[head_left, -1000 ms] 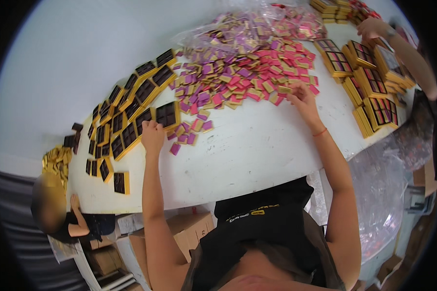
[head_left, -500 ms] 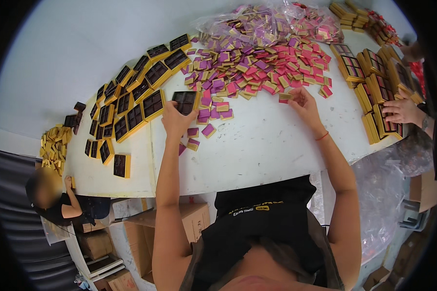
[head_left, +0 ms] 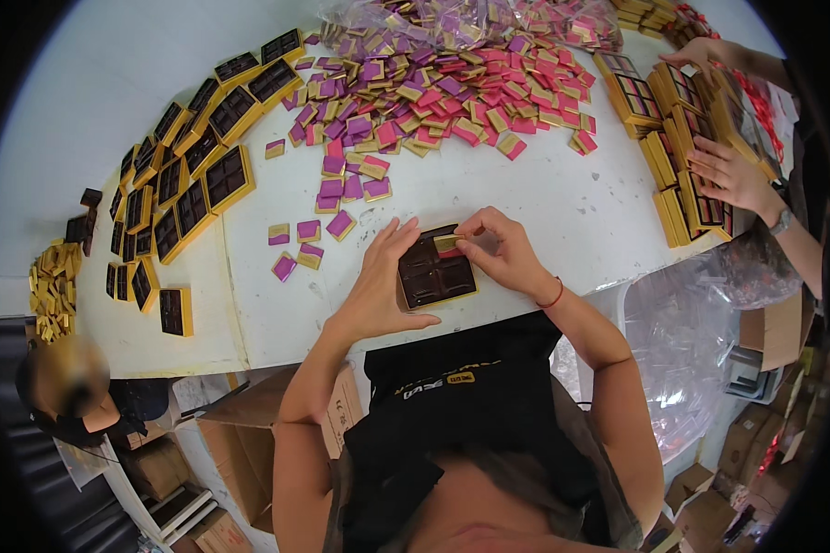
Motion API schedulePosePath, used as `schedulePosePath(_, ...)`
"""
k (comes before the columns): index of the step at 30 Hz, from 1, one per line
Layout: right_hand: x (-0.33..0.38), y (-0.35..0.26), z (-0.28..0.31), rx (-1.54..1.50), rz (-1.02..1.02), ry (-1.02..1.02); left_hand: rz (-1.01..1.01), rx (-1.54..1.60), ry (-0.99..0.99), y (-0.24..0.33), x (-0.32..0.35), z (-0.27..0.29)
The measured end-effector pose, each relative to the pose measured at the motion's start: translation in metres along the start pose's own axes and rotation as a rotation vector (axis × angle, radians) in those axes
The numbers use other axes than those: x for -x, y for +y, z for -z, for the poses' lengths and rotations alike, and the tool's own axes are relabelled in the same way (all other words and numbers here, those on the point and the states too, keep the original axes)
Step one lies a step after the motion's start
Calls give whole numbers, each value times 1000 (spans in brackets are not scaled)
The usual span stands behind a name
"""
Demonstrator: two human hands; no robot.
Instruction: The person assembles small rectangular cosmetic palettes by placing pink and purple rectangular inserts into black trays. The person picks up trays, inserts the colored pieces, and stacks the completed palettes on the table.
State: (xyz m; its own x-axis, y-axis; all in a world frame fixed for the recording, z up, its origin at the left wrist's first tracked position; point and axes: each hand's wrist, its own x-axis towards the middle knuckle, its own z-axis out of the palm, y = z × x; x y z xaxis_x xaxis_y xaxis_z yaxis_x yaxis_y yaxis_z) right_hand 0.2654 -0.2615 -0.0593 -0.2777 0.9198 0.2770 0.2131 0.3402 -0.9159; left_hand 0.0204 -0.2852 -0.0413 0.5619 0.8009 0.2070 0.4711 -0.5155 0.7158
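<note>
A small dark tray with gold edging (head_left: 436,276) lies on the white table (head_left: 563,207) close to its near edge. My left hand (head_left: 383,286) rests on the tray's left side and steadies it. My right hand (head_left: 503,253) pinches a gold-and-pink wrapped square (head_left: 448,243) at the tray's top right compartment. A few loose purple and gold wrapped squares (head_left: 327,221) lie just beyond my left hand.
A large heap of pink, purple and gold wrapped squares (head_left: 443,83) covers the far middle. Empty dark trays (head_left: 194,175) line the left side. Filled gold trays (head_left: 673,157) stack at the right, where another person's hands (head_left: 729,170) work. Cardboard boxes (head_left: 249,433) sit below.
My left hand drew the dark tray from the tray row toward the near edge. My right hand left the heap with a wrapped square and brought it to the tray.
</note>
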Motion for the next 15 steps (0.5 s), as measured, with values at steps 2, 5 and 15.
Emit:
schedulePosePath(2,-1,-4,-1,84,54,-12,43,-4,18,-1,9,-4)
schedulePosePath(5,-6,0,-5,255,167,-47,47,19,46,-1,13,-6)
schedulePosePath(15,-7,-3,-4,333,266,-117,277,-492,385,-49,8,47)
